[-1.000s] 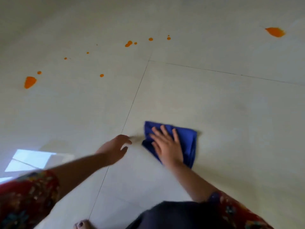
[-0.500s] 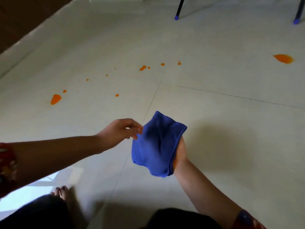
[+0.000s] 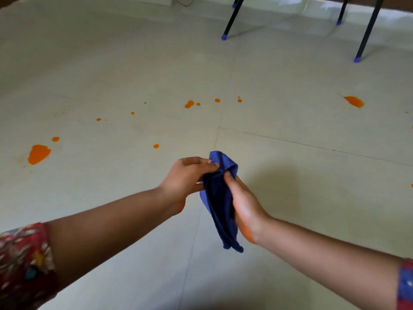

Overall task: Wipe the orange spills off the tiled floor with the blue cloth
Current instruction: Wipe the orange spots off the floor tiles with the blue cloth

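The blue cloth (image 3: 220, 202) hangs folded in the air above the pale tiled floor (image 3: 290, 198). My left hand (image 3: 185, 177) pinches its upper edge and my right hand (image 3: 243, 204) grips its right side. A large orange spill (image 3: 38, 153) lies far left, with a small drop (image 3: 55, 139) beside it. Another drop (image 3: 156, 146) sits just ahead of my hands. A row of small splashes (image 3: 189, 104) runs across the middle, and a bigger orange patch (image 3: 354, 101) lies at the right.
Black furniture legs with blue feet (image 3: 224, 36) (image 3: 357, 60) stand on the floor at the back right. A white wall base (image 3: 290, 7) runs along the far edge. Tile joints (image 3: 312, 145) cross the floor ahead.
The cloth was pressed flat on the floor under my right hand, then lifted. Now both hands hold it up, my left hand having closed on its upper edge. The view has tilted up.
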`<act>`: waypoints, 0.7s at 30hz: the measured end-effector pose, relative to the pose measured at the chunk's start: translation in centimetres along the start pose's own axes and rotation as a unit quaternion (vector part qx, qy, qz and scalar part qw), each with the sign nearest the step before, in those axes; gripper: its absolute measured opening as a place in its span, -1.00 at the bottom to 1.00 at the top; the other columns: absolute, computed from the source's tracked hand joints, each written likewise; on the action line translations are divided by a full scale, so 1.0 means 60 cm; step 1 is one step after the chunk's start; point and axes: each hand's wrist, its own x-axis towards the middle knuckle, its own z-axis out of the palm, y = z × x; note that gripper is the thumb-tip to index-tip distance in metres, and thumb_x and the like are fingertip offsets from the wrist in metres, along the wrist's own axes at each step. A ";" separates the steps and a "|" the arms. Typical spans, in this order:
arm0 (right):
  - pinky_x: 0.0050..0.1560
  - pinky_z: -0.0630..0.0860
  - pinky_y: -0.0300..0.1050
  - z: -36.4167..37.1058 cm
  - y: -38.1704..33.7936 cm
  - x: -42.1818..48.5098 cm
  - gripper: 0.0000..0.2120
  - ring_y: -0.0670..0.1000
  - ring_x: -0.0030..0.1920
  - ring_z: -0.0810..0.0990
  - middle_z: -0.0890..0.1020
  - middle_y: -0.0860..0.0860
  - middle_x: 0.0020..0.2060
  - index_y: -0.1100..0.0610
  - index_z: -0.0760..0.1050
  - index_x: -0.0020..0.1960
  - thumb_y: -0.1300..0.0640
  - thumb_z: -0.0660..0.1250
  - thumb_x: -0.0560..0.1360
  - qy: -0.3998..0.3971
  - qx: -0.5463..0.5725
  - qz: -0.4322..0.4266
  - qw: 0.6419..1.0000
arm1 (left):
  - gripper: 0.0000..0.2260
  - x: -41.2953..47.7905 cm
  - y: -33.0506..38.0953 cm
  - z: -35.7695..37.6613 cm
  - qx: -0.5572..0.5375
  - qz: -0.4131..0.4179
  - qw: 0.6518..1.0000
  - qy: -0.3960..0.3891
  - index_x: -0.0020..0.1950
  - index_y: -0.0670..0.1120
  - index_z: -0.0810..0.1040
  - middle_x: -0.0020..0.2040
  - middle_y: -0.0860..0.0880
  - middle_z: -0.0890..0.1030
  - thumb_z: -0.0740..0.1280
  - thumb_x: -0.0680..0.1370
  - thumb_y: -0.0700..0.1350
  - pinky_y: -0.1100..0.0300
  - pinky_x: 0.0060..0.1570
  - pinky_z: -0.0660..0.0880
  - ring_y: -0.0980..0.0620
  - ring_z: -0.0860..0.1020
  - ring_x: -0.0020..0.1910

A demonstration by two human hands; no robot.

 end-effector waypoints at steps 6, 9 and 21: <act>0.13 0.50 0.03 0.063 -0.056 0.078 -0.63 0.13 0.11 0.63 0.67 0.12 0.08 0.16 0.53 0.24 0.02 0.10 0.59 0.060 0.164 0.019 0.984 | -0.85 0.029 0.005 -0.169 -0.098 -0.031 0.993 -0.060 0.00 -0.17 0.59 -0.09 -0.09 0.65 0.23 0.55 -0.24 0.16 -0.03 0.60 -0.01 0.64 -0.13; 0.37 0.36 0.14 0.107 -0.042 0.126 -0.53 0.22 0.26 0.54 0.58 0.18 0.25 0.17 0.51 0.31 -0.07 0.16 0.53 0.054 0.238 0.017 0.970 | -0.78 0.028 -0.004 -0.245 -0.151 -0.059 0.982 -0.097 0.00 -0.15 0.61 -0.09 -0.07 0.67 0.17 0.55 -0.27 0.16 -0.10 0.63 0.00 0.66 -0.14; -0.20 0.54 -0.20 0.243 -0.030 0.211 -0.89 -0.01 -0.11 0.66 0.69 -0.06 -0.23 0.02 0.56 -0.03 0.21 0.32 0.54 -0.009 -0.129 0.049 0.990 | -0.54 0.042 -0.107 -0.463 0.244 0.007 0.962 0.120 0.36 0.11 0.36 0.30 0.01 0.48 0.14 0.52 0.27 0.04 0.26 0.36 0.00 0.47 0.24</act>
